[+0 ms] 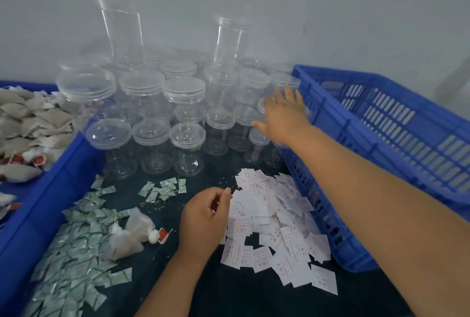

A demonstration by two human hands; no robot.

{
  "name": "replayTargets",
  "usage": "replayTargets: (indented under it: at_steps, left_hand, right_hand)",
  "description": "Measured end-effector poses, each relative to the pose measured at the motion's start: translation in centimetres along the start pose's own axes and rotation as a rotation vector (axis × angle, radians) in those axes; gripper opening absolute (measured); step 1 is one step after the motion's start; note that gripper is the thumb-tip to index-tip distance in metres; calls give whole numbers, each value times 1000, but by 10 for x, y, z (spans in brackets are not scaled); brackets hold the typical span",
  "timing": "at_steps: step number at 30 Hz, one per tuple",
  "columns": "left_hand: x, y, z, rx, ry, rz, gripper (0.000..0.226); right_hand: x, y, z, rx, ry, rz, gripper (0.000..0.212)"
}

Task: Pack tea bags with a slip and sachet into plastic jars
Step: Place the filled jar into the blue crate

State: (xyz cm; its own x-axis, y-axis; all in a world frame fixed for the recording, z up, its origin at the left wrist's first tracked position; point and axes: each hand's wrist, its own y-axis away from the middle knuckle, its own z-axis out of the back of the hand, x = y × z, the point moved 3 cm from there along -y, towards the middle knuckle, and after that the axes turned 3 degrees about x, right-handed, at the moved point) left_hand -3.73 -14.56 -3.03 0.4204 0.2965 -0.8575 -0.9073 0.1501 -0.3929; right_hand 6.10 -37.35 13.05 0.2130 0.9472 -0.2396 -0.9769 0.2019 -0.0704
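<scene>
The jars (150,136) all look empty, so packing seems barely begun: right hand (284,115), fingers spread, reaches the far-right ones; left hand (206,217) curls over the slips (267,227), grip unclear; tea bags (132,232) lie near-left

The left crate (50,189) and its tea bags (30,123) run off the left edge, and the right crate (396,143) runs off the right. The tall jars (122,31) at the back are blurred. Print on the slips (267,215) is too small to read. Whether the left hand (206,217) pinches a slip cannot be told. The right hand (284,115) hides a jar's lid.
</scene>
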Motion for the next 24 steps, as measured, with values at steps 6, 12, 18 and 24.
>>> replayTargets:
  at_steps: [6, 12, 18, 24]
  left_hand:
    - [-5, -3, -2, -4, 35, 0, 27]
    - [-38, -3, 14, 28, 290, 106, 67]
    - [-62, 19, 43, 327, 321, 189, 57]
    - [-54, 49, 65, 262, 40, 233, 70]
  right_hand:
    - [7, 31, 7, -325, -349, 138, 60]
    - [31, 120, 6, -127, -1084, 281, 77]
    - [75, 201, -57, -258, -1205, 414, 106]
    - [120, 228, -122, 26, -1466, 259, 60]
